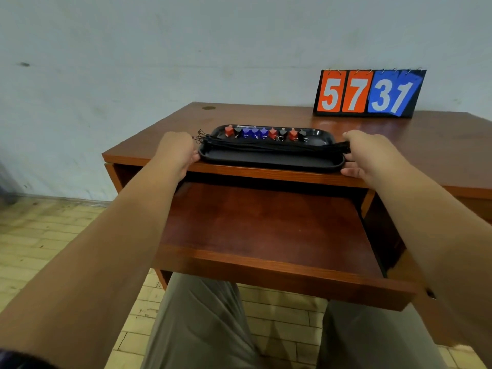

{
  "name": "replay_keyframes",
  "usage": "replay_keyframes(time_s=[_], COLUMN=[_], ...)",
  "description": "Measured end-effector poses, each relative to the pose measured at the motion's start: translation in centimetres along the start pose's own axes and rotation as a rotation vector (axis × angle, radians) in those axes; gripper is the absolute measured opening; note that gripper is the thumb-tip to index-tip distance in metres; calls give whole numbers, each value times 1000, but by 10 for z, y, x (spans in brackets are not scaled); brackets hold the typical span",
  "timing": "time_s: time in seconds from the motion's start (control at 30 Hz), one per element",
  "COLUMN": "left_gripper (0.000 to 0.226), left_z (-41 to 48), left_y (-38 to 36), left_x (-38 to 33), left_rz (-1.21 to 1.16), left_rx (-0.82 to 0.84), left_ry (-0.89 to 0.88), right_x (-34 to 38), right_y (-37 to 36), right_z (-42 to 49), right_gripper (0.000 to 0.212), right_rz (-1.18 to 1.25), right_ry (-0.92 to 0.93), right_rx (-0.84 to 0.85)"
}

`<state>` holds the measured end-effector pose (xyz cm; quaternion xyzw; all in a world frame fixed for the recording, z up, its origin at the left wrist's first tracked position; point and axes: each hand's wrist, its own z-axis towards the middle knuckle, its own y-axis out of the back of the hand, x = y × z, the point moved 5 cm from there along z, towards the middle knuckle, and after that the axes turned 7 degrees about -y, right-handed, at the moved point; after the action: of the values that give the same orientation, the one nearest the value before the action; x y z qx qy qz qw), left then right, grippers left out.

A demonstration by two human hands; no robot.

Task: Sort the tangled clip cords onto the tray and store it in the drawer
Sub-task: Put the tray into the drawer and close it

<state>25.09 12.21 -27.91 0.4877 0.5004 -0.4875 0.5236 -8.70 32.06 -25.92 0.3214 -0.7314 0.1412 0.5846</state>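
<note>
A black oblong tray (269,162) rests at the front edge of the wooden desk (439,145). Along its far side stands a row of red, black and blue clips (265,133), and their black cords (269,147) lie bundled across the tray's middle, loops spilling over the left rim. My left hand (177,151) grips the tray's left end. My right hand (368,155) grips the right end, thumb under the rim. Below the desk edge the drawer (266,230) is pulled out and bare inside.
A flip scoreboard (368,93) reading 5737 stands at the back right of the desk. My legs (202,323) in grey trousers sit under the drawer front. A pale wall is behind the desk, tiled floor to the left.
</note>
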Motion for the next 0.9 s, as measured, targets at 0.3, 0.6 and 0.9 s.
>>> replay_keyframes(time_s=[0.3,0.6,0.9], left_gripper=[31,60,73], left_z=[-29,-55,-81], left_y=[16,35,48], left_x=[-9,-4,-17], left_rz=[-5,-49,253], left_rx=[24,81,82], left_ry=[36,154,4], right_x=[-14,-39,-51], right_y=[17,32,45], right_z=[-6,-35,-66], right_gripper=[48,67,75], right_rz=[-85,-155,-220], right_ry=[-62,-91,-47], right_rx=[-39,-8,-21])
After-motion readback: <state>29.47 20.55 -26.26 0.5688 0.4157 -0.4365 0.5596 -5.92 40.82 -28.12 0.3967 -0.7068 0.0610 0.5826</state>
